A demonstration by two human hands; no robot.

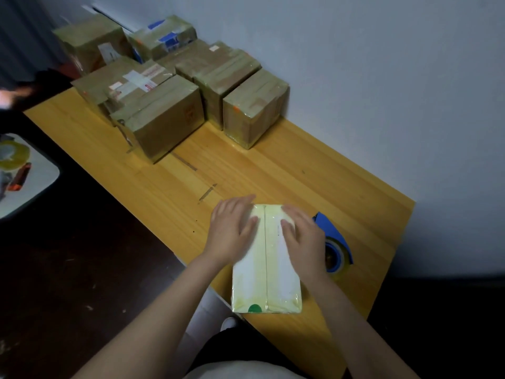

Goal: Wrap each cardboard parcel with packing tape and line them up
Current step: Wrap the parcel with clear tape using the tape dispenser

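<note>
I held my left hand and right hand flat, fingers straight and gripping nothing, on the pale taped parcel at the table's near edge, blue tape dispenser just right of it, wrapped brown parcels grouped far left.

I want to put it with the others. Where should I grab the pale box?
Grip the box by its two long sides, one hand coming from the left and one from the right. It lies flat and is long and narrow, so two hands can likely clamp it across. The left hand and right hand lie flat on top, by those edges.
</note>
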